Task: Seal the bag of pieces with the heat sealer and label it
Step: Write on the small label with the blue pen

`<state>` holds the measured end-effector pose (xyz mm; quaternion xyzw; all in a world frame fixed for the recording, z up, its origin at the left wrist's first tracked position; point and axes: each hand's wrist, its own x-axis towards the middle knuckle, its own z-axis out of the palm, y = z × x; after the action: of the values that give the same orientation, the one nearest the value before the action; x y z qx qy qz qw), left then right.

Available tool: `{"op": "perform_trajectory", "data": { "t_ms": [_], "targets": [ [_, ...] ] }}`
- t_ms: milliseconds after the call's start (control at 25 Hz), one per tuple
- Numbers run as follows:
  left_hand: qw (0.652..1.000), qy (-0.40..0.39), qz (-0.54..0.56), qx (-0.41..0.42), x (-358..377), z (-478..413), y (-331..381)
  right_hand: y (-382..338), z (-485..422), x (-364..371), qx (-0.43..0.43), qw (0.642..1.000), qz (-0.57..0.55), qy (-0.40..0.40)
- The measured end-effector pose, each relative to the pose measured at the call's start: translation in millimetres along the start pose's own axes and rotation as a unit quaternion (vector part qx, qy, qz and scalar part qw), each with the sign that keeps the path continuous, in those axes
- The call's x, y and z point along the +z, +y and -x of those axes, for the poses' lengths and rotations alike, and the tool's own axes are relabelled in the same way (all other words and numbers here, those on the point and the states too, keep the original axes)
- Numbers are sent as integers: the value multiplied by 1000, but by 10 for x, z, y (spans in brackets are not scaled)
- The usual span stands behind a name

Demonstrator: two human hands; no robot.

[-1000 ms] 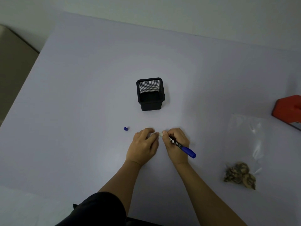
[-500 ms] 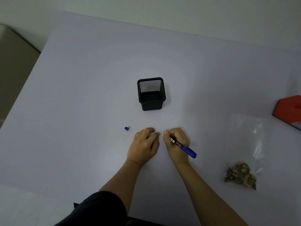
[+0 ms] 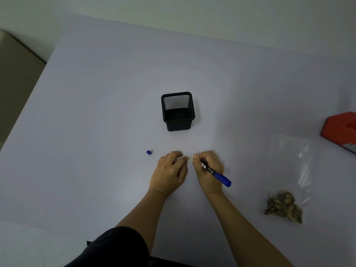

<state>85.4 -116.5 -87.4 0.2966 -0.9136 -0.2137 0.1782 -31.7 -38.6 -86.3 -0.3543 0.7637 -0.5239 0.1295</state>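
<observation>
A small white label [image 3: 190, 159] lies on the table between my two hands. My left hand [image 3: 170, 171] holds its left end down with curled fingertips. My right hand [image 3: 208, 170] grips a blue marker [image 3: 217, 176] with its tip at the label's right end. The marker's blue cap [image 3: 148, 152] lies loose to the left. A clear plastic bag [image 3: 289, 170] with brown pieces [image 3: 283, 206] in its near end lies flat at the right. The red heat sealer [image 3: 341, 130] sits at the right edge, partly cut off.
A black mesh pen holder [image 3: 178, 111] stands upright just beyond my hands. The pale table [image 3: 96, 112] ends in an edge at the left, with the floor beyond. A dark sleeve [image 3: 111, 247] shows at the bottom.
</observation>
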Motion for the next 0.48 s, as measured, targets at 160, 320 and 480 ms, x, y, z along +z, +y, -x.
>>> {"op": "perform_trajectory", "data": {
  "t_ms": [160,320,480],
  "targets": [
    [1000,1,-2,0,2,9,-1,12,5,1,-4,1000,4,1],
    [1000,3,0,-1,-2,11,3,17,13,11,3,1000,3,6],
    [1000,-1,1,-1,5,10,-5,18,11,11,0,1000,2,3]
  ]
}}
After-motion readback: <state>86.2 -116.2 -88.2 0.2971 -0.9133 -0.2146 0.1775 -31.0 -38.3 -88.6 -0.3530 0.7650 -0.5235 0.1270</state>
